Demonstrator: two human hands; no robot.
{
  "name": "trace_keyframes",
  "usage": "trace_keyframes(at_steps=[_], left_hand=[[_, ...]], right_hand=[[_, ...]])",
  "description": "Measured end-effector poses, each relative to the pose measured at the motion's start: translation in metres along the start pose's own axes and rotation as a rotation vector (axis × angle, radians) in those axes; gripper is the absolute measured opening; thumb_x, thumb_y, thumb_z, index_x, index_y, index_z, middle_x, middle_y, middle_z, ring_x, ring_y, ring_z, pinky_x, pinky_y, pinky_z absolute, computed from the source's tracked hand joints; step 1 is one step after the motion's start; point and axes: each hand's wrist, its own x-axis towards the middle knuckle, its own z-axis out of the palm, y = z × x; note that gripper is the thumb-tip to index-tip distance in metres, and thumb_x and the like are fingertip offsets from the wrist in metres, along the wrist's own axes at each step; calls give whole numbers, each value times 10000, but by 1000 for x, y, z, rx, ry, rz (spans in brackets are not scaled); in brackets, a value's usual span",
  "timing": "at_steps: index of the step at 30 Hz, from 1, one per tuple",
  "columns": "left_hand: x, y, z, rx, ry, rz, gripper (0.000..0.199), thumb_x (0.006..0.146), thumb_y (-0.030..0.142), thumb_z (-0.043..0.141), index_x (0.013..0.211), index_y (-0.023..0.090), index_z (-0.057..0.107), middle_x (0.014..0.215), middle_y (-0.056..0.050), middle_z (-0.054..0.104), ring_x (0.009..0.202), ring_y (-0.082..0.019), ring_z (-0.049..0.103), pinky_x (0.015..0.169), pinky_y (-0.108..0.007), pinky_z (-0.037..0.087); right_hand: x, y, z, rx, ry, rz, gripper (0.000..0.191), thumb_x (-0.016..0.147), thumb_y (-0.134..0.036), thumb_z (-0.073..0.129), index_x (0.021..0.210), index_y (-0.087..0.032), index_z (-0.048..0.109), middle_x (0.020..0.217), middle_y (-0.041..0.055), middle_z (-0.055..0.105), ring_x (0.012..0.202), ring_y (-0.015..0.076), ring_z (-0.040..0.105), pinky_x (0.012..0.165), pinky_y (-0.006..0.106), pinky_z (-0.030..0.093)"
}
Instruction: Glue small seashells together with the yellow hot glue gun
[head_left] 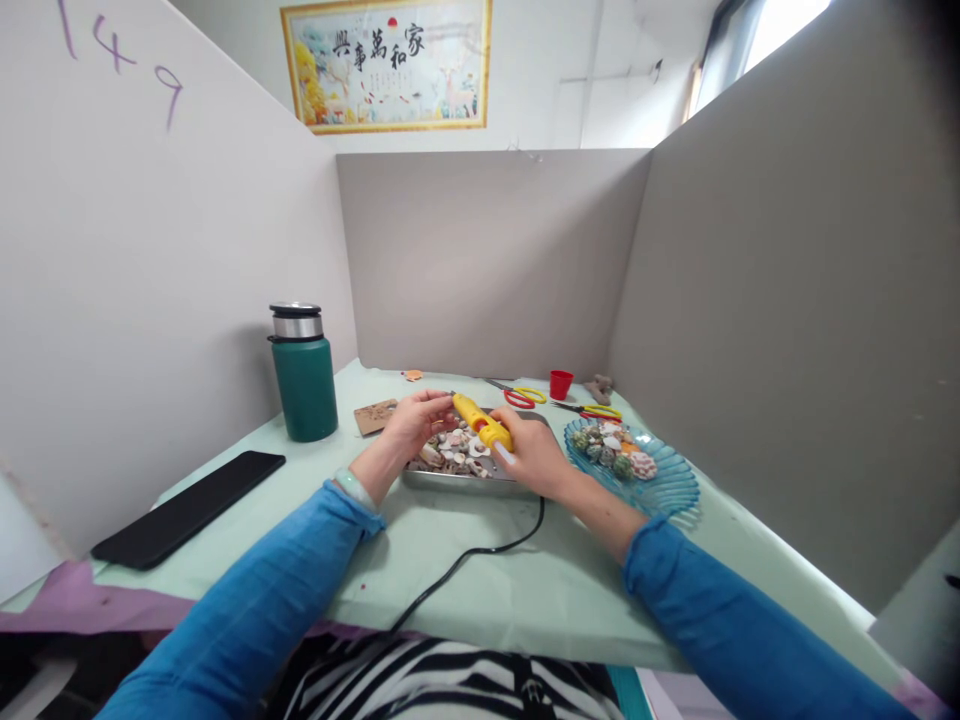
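Observation:
My right hand [534, 452] is closed round a yellow hot glue gun [480, 420], its nozzle pointing left and a black cord [472, 552] running down toward the table's front edge. Close to the nozzle is my left hand [411, 425], fingers pinched together; whatever they hold is too small or hidden to make out. Both hands are above a shallow metal tray [465, 482]. Inside it lie several small seashells [469, 450], partly covered by the hands and the glue gun.
At right, a blue glass dish [675, 490] holds shells. Behind stand scissors [525, 395], more scissors [592, 411] and a red cup [560, 384]. Left are a brown card [374, 417], a green bottle [305, 385] and a black flat case [191, 508]. Grey panels [487, 260] enclose the table.

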Motion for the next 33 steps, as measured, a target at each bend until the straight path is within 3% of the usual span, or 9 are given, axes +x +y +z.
trace_keyframes(at_steps=[6, 12, 19, 22, 27, 30, 33], left_hand=[[1, 0, -4, 25, -30, 39, 262, 588, 154, 765, 773, 119, 582, 705, -40, 656, 552, -117, 617, 614, -274, 526], [3, -3, -6, 166, 18, 67, 260, 563, 193, 771, 714, 112, 575, 674, -39, 638, 525, -101, 580, 605, -287, 523], [1, -6, -4, 376, 24, 55, 237, 581, 165, 723, 733, 135, 544, 636, -15, 625, 475, -111, 579, 517, -247, 486], [-2, -5, -2, 367, 17, 30, 236, 576, 152, 724, 730, 133, 547, 628, -9, 616, 475, -104, 578, 518, -237, 488], [-1, -5, -3, 265, 7, 21, 228, 571, 138, 748, 699, 122, 559, 604, -17, 606, 474, -100, 563, 534, -252, 507], [1, -4, -3, 179, -4, 22, 220, 568, 115, 755, 686, 112, 570, 602, -23, 608, 479, -95, 560, 566, -268, 523], [1, -3, -3, 104, -1, 4, 198, 592, 88, 737, 701, 112, 572, 582, -18, 606, 474, -100, 565, 585, -281, 530]], right_hand=[[4, 6, 1, -65, -57, 81, 286, 803, -276, 502, 1079, -205, 514, 862, 52, 684, 776, 202, 612, 640, 251, 346], [8, 16, 1, -207, -251, 226, 333, 789, -411, 560, 1064, -222, 554, 900, 59, 694, 806, 219, 624, 578, 255, 297], [9, 16, -3, -263, -322, 195, 394, 746, -506, 598, 1036, -239, 581, 890, 51, 693, 808, 221, 619, 549, 252, 271], [10, 18, -3, -231, -293, 213, 336, 764, -462, 585, 1006, -230, 595, 880, 55, 689, 793, 217, 614, 554, 256, 287], [12, 16, -5, 29, -107, 247, 268, 778, -354, 556, 995, -197, 578, 841, 43, 665, 739, 189, 594, 597, 256, 358], [10, 9, -8, 142, -15, 149, 233, 779, -307, 530, 988, -206, 555, 816, 20, 647, 707, 175, 581, 621, 259, 385], [6, 3, -9, 134, -6, 27, 212, 789, -291, 511, 982, -205, 532, 810, 21, 639, 709, 175, 579, 654, 266, 394]])
